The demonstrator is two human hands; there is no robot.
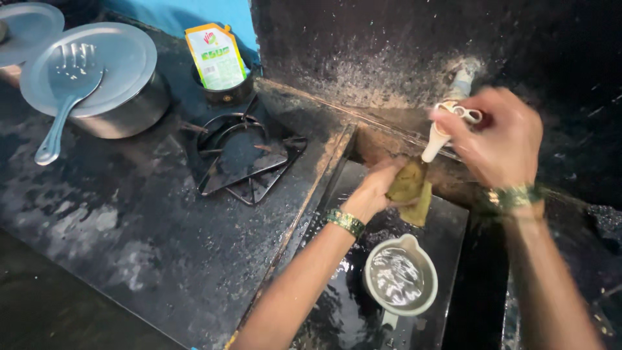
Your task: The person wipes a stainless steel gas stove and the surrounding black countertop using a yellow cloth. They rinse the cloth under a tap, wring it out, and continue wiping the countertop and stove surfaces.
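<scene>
My left hand (376, 188) holds a yellow-green scrub cloth (411, 191) up under the spout of a white tap (435, 139) above a dark stone sink (453, 214). My right hand (502, 133) is closed around the tap's handle on the back wall. Both wrists wear green bangles. Below the cloth, a small steel pan (400, 275) with a lip sits on the sink floor, filled with water.
A wet black counter (129, 220) lies left of the sink. On it are a wire burner stand (243, 155), a steel pot with a lid (97, 71) carrying a slotted spatula (65, 97), and a green-yellow refill pouch (217, 55) in a cup.
</scene>
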